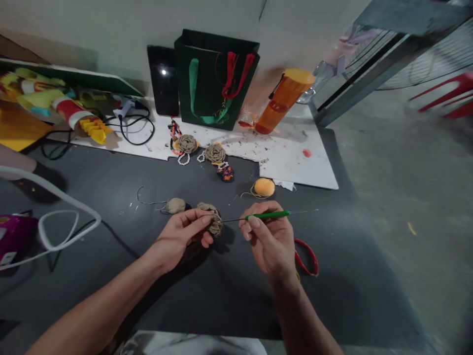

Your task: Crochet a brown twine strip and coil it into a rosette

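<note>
Between the thumb and fingers of my left hand [188, 229] is a small olive-brown crocheted piece [214, 224], partly hidden by the fingers. My right hand [271, 236] grips a crochet hook [269, 215] by its green handle. The hook's thin metal shaft points left, and its tip meets the crocheted piece. Just beyond my left hand lies a ball of olive-beige yarn [176, 205] with a loose strand. A yellow-orange yarn ball [264, 187] rests past my right hand. Beside my right wrist a red loop [306, 257] lies on the dark table.
Two crocheted rosettes with bead strings [215, 154] lie near the white board [295, 158]. Behind stand a dark green gift bag [216, 81], a black phone [163, 81] and an orange bottle [283, 101]. On the left are a white cable [79, 202] and a purple box [16, 236].
</note>
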`<state>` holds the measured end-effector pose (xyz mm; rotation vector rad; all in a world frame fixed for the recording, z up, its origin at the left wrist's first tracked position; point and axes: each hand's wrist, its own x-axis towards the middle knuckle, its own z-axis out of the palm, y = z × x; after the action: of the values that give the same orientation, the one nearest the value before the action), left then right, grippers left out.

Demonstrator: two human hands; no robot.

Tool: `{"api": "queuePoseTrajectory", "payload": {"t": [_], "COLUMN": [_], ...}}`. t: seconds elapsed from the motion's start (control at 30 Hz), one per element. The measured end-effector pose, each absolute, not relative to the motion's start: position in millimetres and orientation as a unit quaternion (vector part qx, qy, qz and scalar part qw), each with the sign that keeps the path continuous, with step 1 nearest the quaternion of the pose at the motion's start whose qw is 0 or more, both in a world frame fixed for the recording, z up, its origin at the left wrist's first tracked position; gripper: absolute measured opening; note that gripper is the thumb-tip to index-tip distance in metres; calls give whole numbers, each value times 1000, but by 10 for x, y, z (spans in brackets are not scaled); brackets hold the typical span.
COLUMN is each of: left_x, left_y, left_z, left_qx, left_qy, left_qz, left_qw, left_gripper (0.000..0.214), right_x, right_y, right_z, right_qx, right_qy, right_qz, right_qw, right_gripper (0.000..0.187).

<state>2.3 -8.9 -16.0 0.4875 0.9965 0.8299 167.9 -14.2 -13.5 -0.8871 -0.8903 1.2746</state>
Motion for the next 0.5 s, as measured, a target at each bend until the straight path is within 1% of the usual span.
{"api": "queuePoseTrajectory", "payload": {"t": [0.07,0.13,0.17,0.23,0.37,0.43,0.5], "left_x": [21,23,25,28,14,-2,-14], "left_y": [-106,-127,-136,-149,-141,-129,-122], "left_z": [-169,-179,-184,-190,-185,-175,-166], "left_qx": [225,225,225,226,229,227,226], "left_qy": [456,450,447,441,427,425,424], "left_qz": [380,377,377,380,398,411,421], "left_qw": [773,778,779,781,779,774,770], "left_gripper": [37,36,36,36,38,38,38], "right_x": [1701,1712,1712,1700,1651,1627,1609], "right_y": [-167,-187,-194,-203,-194,-185,-179], "right_z": [-116,-108,-115,-151,-259,-284,-270], "right_qx": [-396,-396,-397,-402,-419,-439,-458], "right_qy": [-383,-399,-413,-444,-498,-533,-584], "right_qz": [552,540,532,517,487,452,405], "right_qw": [625,627,624,612,582,565,534], "right_gripper": [15,6,6,12,16,15,11]}}
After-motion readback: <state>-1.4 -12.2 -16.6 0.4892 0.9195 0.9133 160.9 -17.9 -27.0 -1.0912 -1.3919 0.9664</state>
